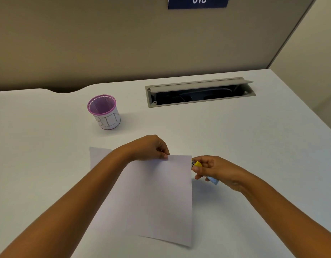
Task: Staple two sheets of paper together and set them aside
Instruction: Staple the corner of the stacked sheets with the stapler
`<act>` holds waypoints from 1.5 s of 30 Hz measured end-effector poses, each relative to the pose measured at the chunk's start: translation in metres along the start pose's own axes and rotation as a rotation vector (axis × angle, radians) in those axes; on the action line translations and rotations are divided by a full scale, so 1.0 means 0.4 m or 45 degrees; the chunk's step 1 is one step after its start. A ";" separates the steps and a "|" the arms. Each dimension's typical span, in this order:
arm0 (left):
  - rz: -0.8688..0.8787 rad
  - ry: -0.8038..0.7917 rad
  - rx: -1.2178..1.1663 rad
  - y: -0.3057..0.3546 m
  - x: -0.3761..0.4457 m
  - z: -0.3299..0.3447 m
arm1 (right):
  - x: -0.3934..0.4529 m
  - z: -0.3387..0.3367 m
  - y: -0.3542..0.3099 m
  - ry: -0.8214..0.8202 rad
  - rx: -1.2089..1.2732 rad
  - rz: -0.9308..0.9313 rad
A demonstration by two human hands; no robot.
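Note:
White paper (pixel 161 198) is held above the white desk (pixel 254 146), its lower edge hanging toward me. My left hand (pixel 151 148) pinches its top edge near the middle. I cannot tell how many sheets are in that hold. Another corner of paper (pixel 97 155) shows to the left behind my forearm. My right hand (pixel 213 168) grips a small stapler (pixel 198 164) with a yellow top and a pale blue body, right at the paper's upper right corner.
A purple mesh cup (pixel 103 111) with a white label reading BIN stands at the back left. A grey cable hatch (pixel 200 92) with its lid raised is set into the desk at the back. A beige partition wall rises behind the desk.

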State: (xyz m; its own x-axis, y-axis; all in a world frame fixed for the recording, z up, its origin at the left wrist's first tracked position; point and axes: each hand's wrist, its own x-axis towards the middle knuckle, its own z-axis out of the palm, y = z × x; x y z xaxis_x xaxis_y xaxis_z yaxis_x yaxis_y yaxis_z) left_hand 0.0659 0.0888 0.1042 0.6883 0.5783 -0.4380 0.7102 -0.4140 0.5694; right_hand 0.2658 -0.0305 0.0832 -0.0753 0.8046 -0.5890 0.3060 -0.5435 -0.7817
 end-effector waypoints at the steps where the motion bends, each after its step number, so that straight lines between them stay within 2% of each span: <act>1: 0.002 0.000 0.002 0.001 0.004 0.003 | 0.001 0.001 0.002 -0.011 0.004 0.008; 9: 0.007 -0.026 0.041 0.002 0.016 0.014 | -0.002 -0.005 -0.001 -0.086 0.115 -0.006; 15: 0.001 -0.024 0.022 0.002 0.016 0.015 | 0.004 -0.002 -0.002 0.028 0.021 -0.015; 27: 0.000 0.000 0.039 -0.005 0.015 0.017 | -0.006 0.017 -0.004 0.076 -0.198 0.017; 40: 0.005 -0.030 0.028 -0.005 0.014 0.034 | 0.001 0.031 -0.023 0.110 -0.047 0.008; 45: 0.005 -0.031 0.040 -0.009 0.014 0.035 | 0.006 0.035 -0.024 0.123 -0.084 0.023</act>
State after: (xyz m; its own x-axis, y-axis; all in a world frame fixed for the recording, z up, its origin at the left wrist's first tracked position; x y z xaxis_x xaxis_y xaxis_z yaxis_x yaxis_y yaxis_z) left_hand 0.0692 0.0836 0.0899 0.6941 0.5598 -0.4526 0.7116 -0.4383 0.5491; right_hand 0.2496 -0.0266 0.0865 0.0217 0.8159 -0.5778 0.3688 -0.5437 -0.7539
